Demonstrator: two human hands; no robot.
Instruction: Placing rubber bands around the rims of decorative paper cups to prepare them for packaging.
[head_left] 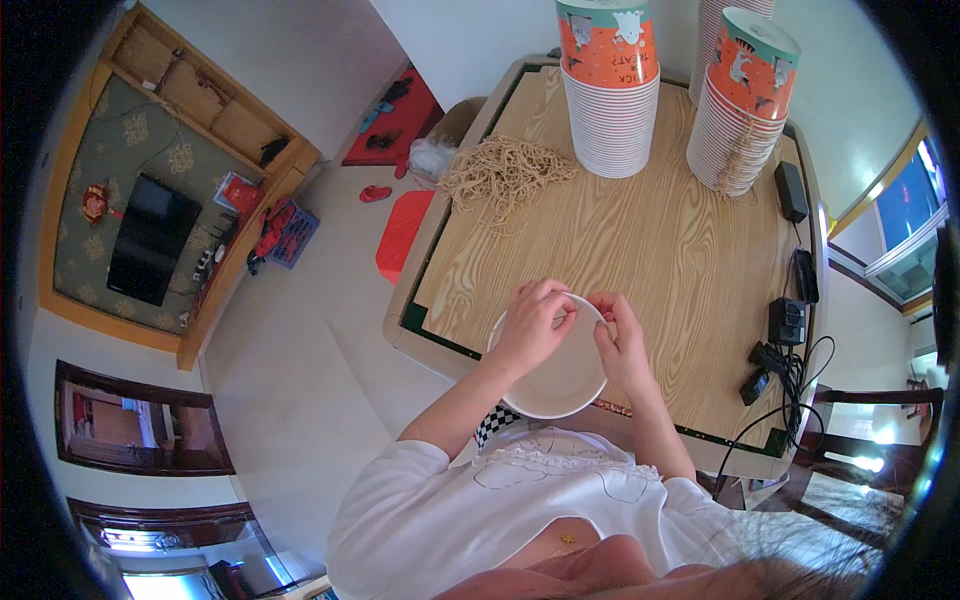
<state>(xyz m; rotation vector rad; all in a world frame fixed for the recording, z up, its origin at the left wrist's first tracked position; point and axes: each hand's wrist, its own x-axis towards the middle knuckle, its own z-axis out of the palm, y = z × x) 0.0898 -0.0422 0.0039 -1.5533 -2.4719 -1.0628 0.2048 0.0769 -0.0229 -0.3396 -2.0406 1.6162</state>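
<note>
A white paper bucket [565, 385] stands tilted at the table's near edge, its open mouth facing me. My left hand [538, 325] grips the far rim, fingers bent, with thumb and fingertips close together at the wall. Beside it, my right hand [622, 340] pinches the same rim from the right, thumb on the inside. Whether a thin cord lies between the fingertips is too small to tell. Beyond my left hand lies a loose pile of tan cords [510, 175].
At the back stand tall stacks of orange-printed paper buckets, one in the middle [612, 110] and one on the right [740, 120], with cords hanging at its side. Black power adapters [787, 322] and tangled cables line the table's right edge. A red stool [402, 235] is left of the wood-grain table [660, 240].
</note>
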